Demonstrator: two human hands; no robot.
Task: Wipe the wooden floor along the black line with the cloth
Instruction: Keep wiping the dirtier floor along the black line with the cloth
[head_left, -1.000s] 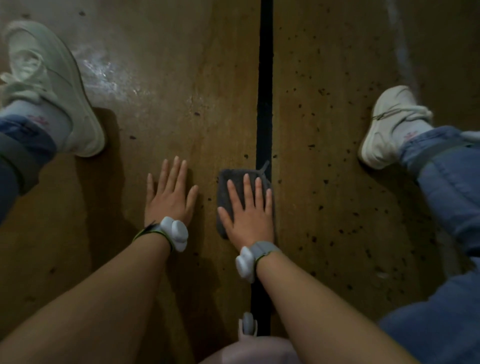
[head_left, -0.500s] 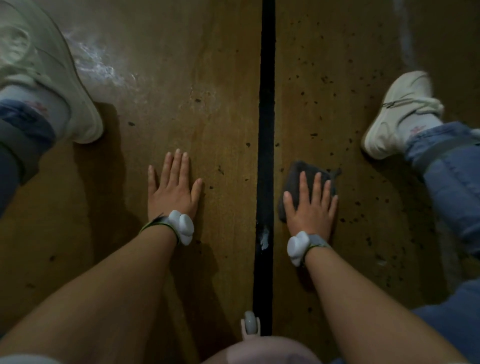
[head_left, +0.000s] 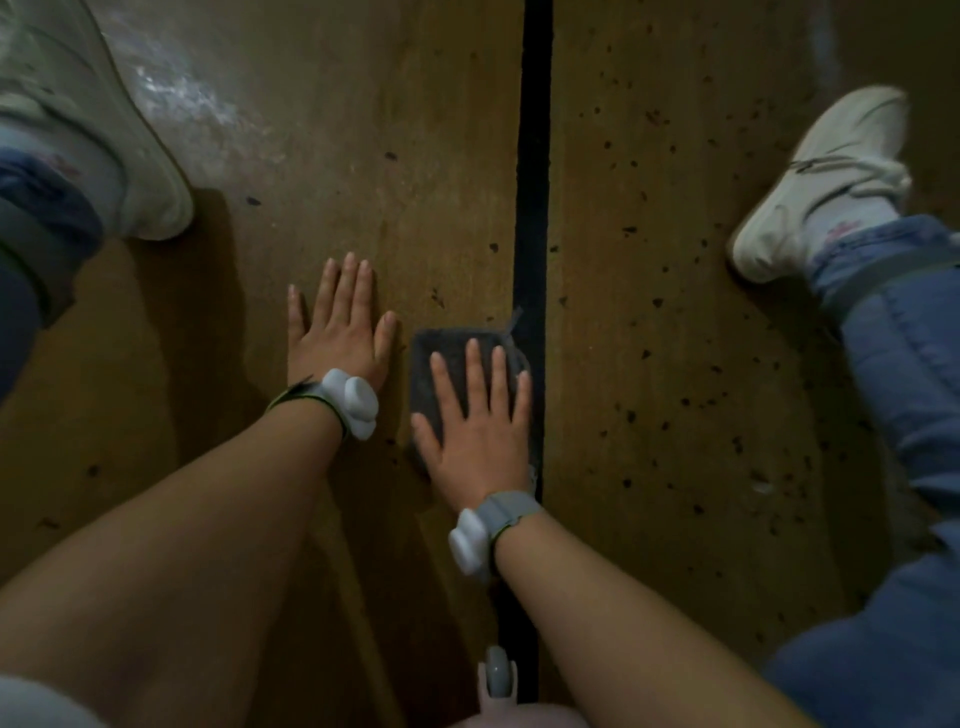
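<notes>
Brown speckled wooden floor (head_left: 675, 364) shows no readable writing beside its black line (head_left: 534, 156). My right hand (head_left: 475, 441) lies flat, fingers spread, covering most of the dark grey square cloth (head_left: 441, 348). My left hand (head_left: 337, 332) rests open on bare wood.

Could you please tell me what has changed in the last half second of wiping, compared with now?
The right hand slid the grey cloth from the right side of the black line back across to its left edge, ending beside the left hand. Nothing was picked up or released: the right palm still presses flat on the cloth. The left hand stays flat on the wooden floor, and both shoes remain roughly in place.
</notes>
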